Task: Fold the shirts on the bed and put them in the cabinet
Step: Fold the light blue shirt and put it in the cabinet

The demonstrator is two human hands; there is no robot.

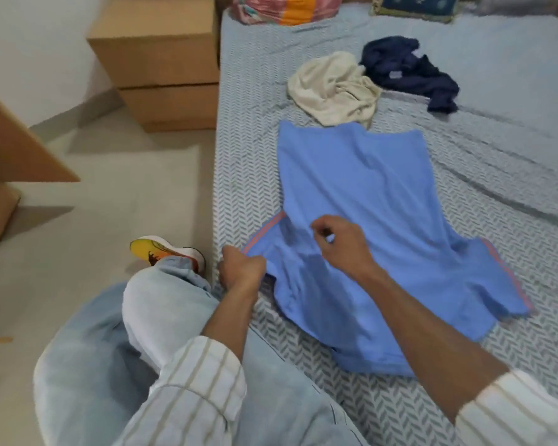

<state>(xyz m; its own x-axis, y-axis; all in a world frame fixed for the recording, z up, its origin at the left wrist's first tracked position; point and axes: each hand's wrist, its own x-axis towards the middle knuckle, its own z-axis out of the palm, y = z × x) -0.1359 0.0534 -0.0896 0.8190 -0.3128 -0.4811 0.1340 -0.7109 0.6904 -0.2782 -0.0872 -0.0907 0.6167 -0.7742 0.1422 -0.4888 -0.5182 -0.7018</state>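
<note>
Our left hand (pixel 240 267) grips the near sleeve of the blue shirt (pixel 361 201) spread on the bed (pixel 512 162); our right hand (pixel 339 241) pinches its middle. We judge the sleeve fold comes next. Beyond lie a cream shirt (pixel 332 86) and navy shirt (pixel 406 70), unfolded.

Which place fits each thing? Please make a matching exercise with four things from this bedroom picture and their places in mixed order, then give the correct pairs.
Things:
1. blue shirt
2. cream shirt
3. navy shirt
4. left hand

Places:
A. crumpled, farthest up the bed
B. gripping a sleeve edge with a red stripe
C. spread flat, nearest the person
D. crumpled, just beyond the spread shirt

Pairs: 1-C, 2-D, 3-A, 4-B
</note>
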